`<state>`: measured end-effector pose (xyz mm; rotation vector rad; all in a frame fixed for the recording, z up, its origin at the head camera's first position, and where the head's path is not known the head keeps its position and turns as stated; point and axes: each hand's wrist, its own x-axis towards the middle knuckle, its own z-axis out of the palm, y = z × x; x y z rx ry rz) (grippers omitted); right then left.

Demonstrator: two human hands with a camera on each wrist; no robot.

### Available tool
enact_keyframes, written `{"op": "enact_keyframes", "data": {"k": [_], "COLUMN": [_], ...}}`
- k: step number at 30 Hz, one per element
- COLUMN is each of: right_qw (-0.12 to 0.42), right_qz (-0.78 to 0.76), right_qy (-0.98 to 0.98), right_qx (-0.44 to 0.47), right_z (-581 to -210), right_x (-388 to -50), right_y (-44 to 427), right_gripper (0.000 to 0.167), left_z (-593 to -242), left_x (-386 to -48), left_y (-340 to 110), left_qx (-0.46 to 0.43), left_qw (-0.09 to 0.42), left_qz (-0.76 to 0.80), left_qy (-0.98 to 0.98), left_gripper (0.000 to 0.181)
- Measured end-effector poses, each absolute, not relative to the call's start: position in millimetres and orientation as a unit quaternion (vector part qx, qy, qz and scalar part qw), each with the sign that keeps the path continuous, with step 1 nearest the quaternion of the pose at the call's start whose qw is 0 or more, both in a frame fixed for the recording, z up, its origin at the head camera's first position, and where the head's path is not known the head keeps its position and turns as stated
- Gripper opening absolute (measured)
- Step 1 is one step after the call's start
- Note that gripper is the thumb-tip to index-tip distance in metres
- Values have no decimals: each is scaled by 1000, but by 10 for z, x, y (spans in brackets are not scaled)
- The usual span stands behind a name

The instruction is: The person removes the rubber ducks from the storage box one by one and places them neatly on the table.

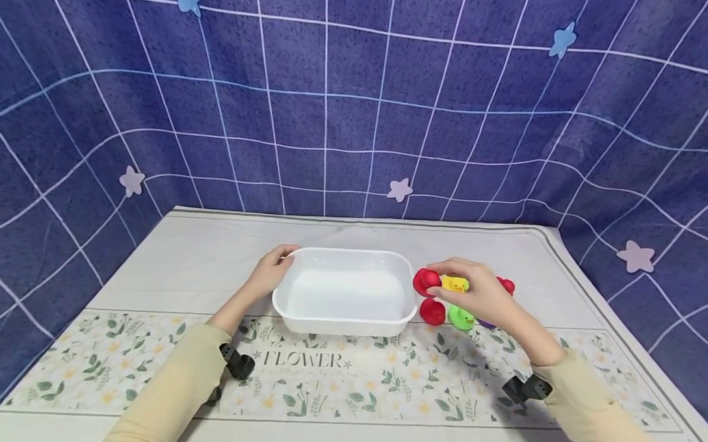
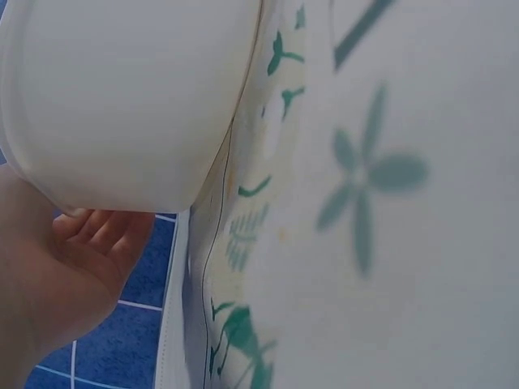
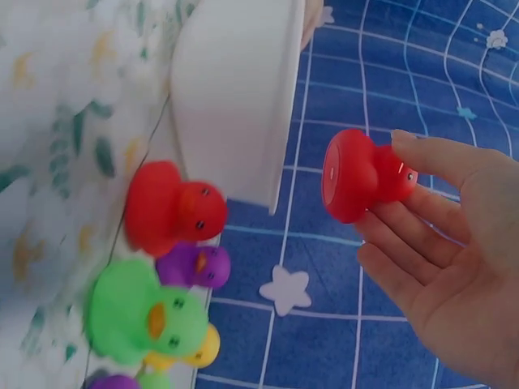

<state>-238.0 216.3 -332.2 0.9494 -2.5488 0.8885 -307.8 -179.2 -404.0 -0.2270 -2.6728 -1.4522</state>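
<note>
My right hand pinches a red rubber duck between thumb and fingers, just off the right end of a white rectangular basin. In the right wrist view the duck is tilted with its flat base turned away from the palm, held up off the table. My left hand grips the basin's rim at the far left corner; in the left wrist view its fingers curl below the rim, while the thumb is mostly hidden. The basin's inside shows bare white.
Right of the basin sit more rubber ducks: a red one, a green one, a yellow one, a purple one and another red one, partly behind my hand. A blue gridded curtain stands behind the table.
</note>
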Motion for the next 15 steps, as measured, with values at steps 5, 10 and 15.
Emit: {"op": "enact_keyframes", "data": {"k": [5, 10, 15], "right_qw": [148, 160, 171], "right_qz": [297, 287, 261], "right_qy": [-885, -885, -895], "right_qx": [327, 330, 317], "right_z": [-3379, -3419, -3456], "right_x": [-2352, -2342, -2355], "right_y": [2310, 2446, 2593], "right_gripper": [32, 30, 31], "left_z": [-4049, -4052, -4049], "left_x": [-3074, -3087, -3091], "left_y": [-1804, -1804, -1802], "left_qx": [-78, -78, -76], "left_qw": [43, 42, 37], "left_qz": [-478, -481, -488], "left_qy": [-874, -872, -869], "left_gripper": [36, 36, 36]}}
